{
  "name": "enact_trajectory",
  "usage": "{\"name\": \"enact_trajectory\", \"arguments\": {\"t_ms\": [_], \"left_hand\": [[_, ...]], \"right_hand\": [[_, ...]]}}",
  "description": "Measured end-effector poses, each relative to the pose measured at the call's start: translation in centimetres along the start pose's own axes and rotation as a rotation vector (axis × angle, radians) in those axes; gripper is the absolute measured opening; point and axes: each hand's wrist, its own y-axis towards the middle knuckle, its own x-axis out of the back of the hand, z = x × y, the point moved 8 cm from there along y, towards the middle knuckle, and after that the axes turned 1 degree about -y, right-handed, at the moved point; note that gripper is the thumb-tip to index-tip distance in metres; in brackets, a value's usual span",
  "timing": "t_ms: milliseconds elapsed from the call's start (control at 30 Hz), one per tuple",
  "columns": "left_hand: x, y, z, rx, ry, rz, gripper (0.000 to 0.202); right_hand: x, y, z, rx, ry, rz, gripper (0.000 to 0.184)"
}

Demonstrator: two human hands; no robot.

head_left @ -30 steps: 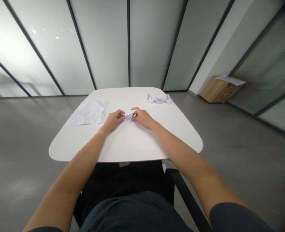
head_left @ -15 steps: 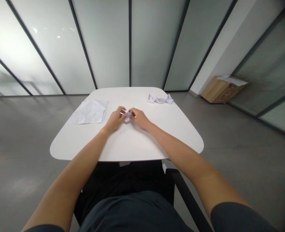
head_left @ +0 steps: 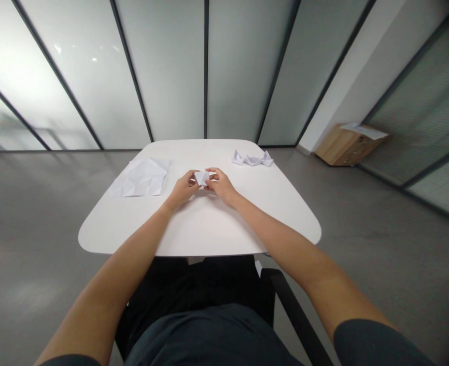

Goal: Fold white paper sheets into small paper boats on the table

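Paper (head_left: 201,178) between left grip (head_left: 183,189), right grip (head_left: 223,186)

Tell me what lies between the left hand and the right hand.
A small folded paper lies between the left hand and right hand, held by the fingers of both. The head view shows it.

Far Lane Open, Centre Taken

Between the creased paper (head_left: 142,178) at far left and the row of folded pieces (head_left: 252,160) at far right, the counter (head_left: 205,229) offers a bare lane. The left hand (head_left: 184,189) and right hand (head_left: 223,188), around a small folded paper (head_left: 201,178), block the centre. The left forearm (head_left: 142,236) and right forearm (head_left: 274,223) slant across the near edge, walling in a bare wedge; outside them, both near corners leave room.
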Motion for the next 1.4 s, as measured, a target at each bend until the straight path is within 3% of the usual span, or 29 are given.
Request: {"name": "enact_trajectory", "arguments": {"t_ms": [300,567,833,1033,1267,1400], "left_hand": [[1.9,-0.1,-1.3,-0.054,0.245,-0.168,0.04],[0.9,-0.9,-3.5,-0.152,0.431,-0.111,0.041],[0.0,-0.8,-2.9,-0.191,0.421,-0.057,0.052],[-0.2,-1.3,-3.9,-0.2,0.489,-0.108,0.052],[-0.3,-0.5,-2.6,-0.162,0.173,-0.01,0.06],[-0.2,-0.3,-1.6,-0.094,0.072,0.006,0.045]], "right_hand": [[-1.9,-1.1,0.4,-0.117,0.126,0.103,0.042],[-2.2,-1.5,0.2,-0.19,0.237,0.112,0.059],[-2.2,-2.2,0.5,-0.198,0.26,0.14,0.072],[-2.8,-2.2,0.3,-0.189,0.27,0.14,0.069],[-0.8,-1.4,0.6,-0.174,0.278,0.076,0.063],[-0.8,-1.2,0.3,-0.166,0.23,0.131,0.048]]}}
